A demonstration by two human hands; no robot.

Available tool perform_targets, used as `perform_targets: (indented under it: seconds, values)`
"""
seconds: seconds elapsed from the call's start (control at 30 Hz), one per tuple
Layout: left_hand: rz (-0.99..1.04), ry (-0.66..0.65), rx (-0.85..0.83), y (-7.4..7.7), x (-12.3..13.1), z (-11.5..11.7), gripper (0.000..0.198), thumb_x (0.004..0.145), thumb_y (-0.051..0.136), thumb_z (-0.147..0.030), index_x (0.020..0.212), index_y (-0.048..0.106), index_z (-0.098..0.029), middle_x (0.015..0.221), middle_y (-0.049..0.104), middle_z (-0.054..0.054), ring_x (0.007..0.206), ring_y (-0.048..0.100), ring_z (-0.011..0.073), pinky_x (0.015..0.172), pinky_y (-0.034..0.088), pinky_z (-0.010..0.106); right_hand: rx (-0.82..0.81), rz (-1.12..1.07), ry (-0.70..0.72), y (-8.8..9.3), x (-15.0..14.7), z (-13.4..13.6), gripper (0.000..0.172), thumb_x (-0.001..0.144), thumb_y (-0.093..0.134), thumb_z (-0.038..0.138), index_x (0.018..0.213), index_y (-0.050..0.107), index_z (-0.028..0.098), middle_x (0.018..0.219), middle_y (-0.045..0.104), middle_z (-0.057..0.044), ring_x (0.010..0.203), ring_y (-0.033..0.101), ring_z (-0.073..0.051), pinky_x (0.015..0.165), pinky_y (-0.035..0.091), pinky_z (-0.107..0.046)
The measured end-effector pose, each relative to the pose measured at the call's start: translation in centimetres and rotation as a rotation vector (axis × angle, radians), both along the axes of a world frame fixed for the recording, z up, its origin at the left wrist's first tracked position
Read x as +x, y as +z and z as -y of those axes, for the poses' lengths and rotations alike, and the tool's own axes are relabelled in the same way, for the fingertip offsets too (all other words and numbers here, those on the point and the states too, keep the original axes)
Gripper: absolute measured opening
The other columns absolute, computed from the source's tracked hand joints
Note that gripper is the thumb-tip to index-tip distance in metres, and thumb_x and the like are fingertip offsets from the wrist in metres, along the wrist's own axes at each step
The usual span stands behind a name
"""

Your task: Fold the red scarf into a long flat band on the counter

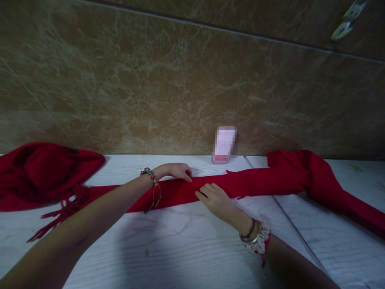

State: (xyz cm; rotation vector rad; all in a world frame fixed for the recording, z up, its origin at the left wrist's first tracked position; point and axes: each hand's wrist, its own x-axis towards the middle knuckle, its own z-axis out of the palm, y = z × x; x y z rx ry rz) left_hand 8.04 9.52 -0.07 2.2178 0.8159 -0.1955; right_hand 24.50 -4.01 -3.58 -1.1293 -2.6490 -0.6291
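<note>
A long red scarf lies across the white surface, flat in the middle, bunched at the right, with a fringe at the left end. My left hand rests at the scarf's upper edge, its fingers bent down onto the cloth. Just to the right, my right hand touches the lower edge with its fingers curled and a little apart. Whether either hand pinches the fabric is too small to tell. Beside the fringe, a red hat-like cloth item sits at the far left.
A pink phone-like object, blurred, leans against the brown marbled wall behind the scarf. A pale object is at the upper right. Dark joint lines cross the white wood-patterned surface.
</note>
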Motion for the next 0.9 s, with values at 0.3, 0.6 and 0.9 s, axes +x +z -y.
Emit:
perform_targets:
  seconds: [0.3,0.6,0.9]
  values:
    - [0.244,0.002,-0.209,0.9,0.0,-0.9,0.025,0.068,0.055,-0.041,0.070,0.055,-0.016,0.064,0.048,-0.004,0.063,0.042,0.0104,0.060,0.034,0.022,0.200,-0.028,-0.058,2.5,0.7,0.6,0.031,0.086,0.038,0.006,0.107,0.059,0.014,0.068,0.056,-0.005,0.063,0.049,-0.016,0.059,0.035,-0.030]
    - [0.503,0.155,-0.553,2.2,2.7,-0.1,0.025,0.063,0.070,-0.034,0.078,0.061,-0.017,0.077,0.058,-0.002,0.069,0.050,0.0092,0.065,0.036,0.021,0.207,-0.088,-0.151,4.0,2.8,1.8,0.040,0.083,0.037,0.002,0.112,0.060,0.016,0.073,0.061,-0.008,0.065,0.053,-0.017,0.061,0.040,-0.031]
    - [0.545,0.114,-0.495,5.7,8.6,0.0,0.017,0.067,0.067,-0.027,0.080,0.063,-0.017,0.079,0.061,-0.001,0.071,0.052,0.0087,0.065,0.037,0.021,-0.062,-0.465,-0.271,6.6,6.8,2.5,0.040,0.077,0.036,0.004,0.108,0.060,0.015,0.088,0.063,-0.008,0.078,0.058,-0.016,0.072,0.048,-0.031]
